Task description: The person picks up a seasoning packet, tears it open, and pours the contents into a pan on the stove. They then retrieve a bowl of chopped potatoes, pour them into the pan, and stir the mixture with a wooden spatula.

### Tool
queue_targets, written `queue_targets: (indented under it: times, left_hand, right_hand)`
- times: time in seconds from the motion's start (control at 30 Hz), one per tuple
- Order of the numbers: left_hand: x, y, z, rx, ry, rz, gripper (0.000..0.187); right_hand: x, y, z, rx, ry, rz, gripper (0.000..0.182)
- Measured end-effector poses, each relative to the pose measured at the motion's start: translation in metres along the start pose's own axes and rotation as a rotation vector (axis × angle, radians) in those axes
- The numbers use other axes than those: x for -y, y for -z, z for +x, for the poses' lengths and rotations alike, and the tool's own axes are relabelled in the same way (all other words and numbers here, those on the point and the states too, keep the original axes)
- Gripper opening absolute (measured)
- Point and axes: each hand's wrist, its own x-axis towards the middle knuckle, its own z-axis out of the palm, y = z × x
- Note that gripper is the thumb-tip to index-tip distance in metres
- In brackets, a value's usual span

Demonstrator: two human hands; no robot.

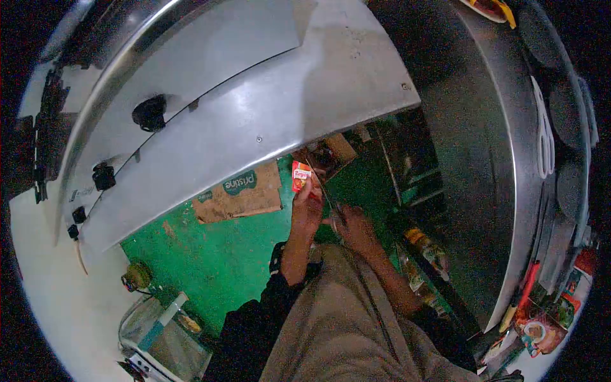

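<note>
In the middle of the head view my left hand [308, 207] is closed on a small red and white packet [300, 176], which stands up above the fingers. Just to its right is my right hand [351, 228], lower and darker, its fingers curled near the lower end of a long thin dark item [321, 186]. Whether the right hand grips that item is too dim to tell. Both hands are close together over the green floor, below the metal edge.
A steel appliance [267, 95] with black knobs spans the upper left. Flattened cardboard [238, 194] lies on the green floor [223, 248]. An open carton [340, 153] is beyond the hands. Bottles [428, 251] stand right, beside a steel surface [474, 172]; a clear bin [172, 337] is lower left.
</note>
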Motion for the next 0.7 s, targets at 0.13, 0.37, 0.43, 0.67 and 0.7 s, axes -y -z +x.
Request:
queue_targets:
  times: [0.13, 0.37, 0.43, 0.67, 0.7]
  left_hand:
    - [0.005, 0.027, 0.022, -0.019, 0.014, 0.11, 0.017]
    - [0.0, 0.086, 0.06, 0.119, 0.044, -0.045, 0.02]
    - [-0.003, 0.098, 0.049, 0.136, 0.024, -0.069, 0.019]
    - [-0.037, 0.069, -0.084, 0.245, 0.127, -0.018, 0.014]
    - [-0.042, 0.059, -0.107, 0.188, 0.121, -0.038, 0.014]
  right_hand:
    - [-0.014, -0.009, 0.023, 0.061, -0.025, 0.136, 0.04]
    - [-0.046, -0.025, 0.045, 0.01, -0.023, 0.113, 0.039]
    - [-0.047, -0.016, 0.03, -0.003, -0.046, 0.082, 0.038]
    - [0.034, 0.128, -0.139, -0.255, 0.032, 0.003, 0.044]
    - [0.049, 0.156, -0.161, -0.299, 0.058, 0.016, 0.046]
